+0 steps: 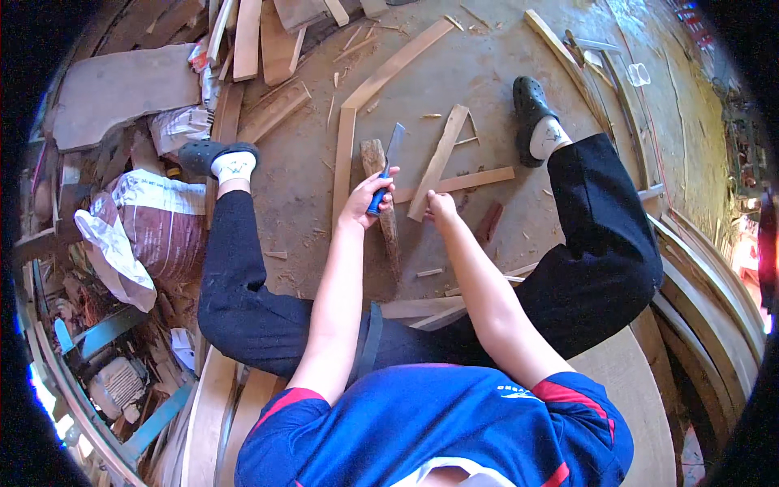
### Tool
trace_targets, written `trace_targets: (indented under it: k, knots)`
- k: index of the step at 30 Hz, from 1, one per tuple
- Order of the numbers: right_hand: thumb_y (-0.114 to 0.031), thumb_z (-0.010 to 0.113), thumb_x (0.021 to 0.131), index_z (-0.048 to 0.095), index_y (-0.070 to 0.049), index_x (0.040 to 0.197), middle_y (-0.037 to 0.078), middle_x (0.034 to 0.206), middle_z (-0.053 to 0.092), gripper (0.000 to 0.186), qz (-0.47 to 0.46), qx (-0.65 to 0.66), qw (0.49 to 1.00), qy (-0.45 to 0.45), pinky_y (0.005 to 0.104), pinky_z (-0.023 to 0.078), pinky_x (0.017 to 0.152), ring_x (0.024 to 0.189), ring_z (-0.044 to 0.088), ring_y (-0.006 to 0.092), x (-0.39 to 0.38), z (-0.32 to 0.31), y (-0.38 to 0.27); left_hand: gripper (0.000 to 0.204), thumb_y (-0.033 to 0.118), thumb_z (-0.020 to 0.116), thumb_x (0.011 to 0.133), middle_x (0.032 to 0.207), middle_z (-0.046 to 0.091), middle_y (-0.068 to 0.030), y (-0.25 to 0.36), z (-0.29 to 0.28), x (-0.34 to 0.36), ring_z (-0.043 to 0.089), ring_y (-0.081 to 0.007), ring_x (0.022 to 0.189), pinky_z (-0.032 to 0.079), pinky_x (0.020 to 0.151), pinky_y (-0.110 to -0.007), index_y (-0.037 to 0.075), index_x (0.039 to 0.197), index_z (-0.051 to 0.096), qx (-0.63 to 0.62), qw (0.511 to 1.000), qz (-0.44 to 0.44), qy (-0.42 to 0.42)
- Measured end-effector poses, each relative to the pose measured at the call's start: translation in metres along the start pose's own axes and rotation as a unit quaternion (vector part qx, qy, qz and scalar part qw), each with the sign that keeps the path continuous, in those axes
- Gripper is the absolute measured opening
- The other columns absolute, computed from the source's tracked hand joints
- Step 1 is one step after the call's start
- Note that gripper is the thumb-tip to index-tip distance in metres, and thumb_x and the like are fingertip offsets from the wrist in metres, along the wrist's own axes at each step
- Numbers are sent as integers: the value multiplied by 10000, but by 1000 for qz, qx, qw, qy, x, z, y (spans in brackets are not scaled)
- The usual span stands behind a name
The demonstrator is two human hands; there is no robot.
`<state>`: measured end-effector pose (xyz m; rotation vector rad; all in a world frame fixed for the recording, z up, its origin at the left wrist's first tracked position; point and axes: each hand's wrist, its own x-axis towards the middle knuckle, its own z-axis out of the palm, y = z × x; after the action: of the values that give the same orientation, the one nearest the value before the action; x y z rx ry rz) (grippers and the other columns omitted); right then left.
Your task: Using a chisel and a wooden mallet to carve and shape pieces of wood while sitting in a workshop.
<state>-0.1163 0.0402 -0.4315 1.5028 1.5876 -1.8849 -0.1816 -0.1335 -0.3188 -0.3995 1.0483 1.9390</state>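
Observation:
My left hand (365, 203) is closed round the blue handle of a chisel (395, 144), its flat metal blade pointing up and away from me. A rough wooden club (372, 154) passes under or beside that hand; whether the fingers hold it too, I cannot tell. With closed fingers my right hand (441, 208) grips the near end of a flat wooden strip (440, 158), which slants away from me. This strip crosses another strip (483, 178) lying sideways on the floor. A small dark reddish wood block (488, 223) lies right of my right hand.
A bent wooden frame piece (398, 69) lies beyond my hands. Boards (280, 114) are piled far left, near a brown-and-white sack (162, 219). A motor (119, 387) sits lower left. Long curved timbers (706, 316) stand at right. Wood chips litter the concrete floor (487, 73).

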Motion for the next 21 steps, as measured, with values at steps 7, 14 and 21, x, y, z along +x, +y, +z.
trace_targets:
  k: [7, 14, 21]
  knots:
    - [-85, 604, 800, 462, -88, 1092, 93, 914, 534, 325, -218, 67, 972, 60, 312, 445, 585, 776, 540, 170, -85, -13, -108, 314, 184, 563, 883, 731, 555, -12, 1, -15, 9, 507, -55, 545, 397, 425, -174, 28, 1156, 568, 28, 998, 10, 61]
    - [-72, 487, 805, 617, 56, 993, 151, 847, 657, 261, -146, 156, 925, -313, 285, 527, 643, 706, 631, 175, -161, -82, -219, 333, 94, 528, 794, 723, 570, -60, -9, 5, 25, 541, -120, 558, 441, 455, -257, 19, 1116, 559, 129, 979, 35, 152]
    - [-348, 796, 744, 636, -56, 980, 29, 764, 643, 408, -308, -74, 928, -198, 249, 504, 632, 666, 600, 112, -154, -76, -214, 300, 63, 547, 840, 786, 601, -79, 15, 29, 15, 563, -110, 624, 462, 572, -219, -27, 1125, 534, 164, 957, 182, 154]
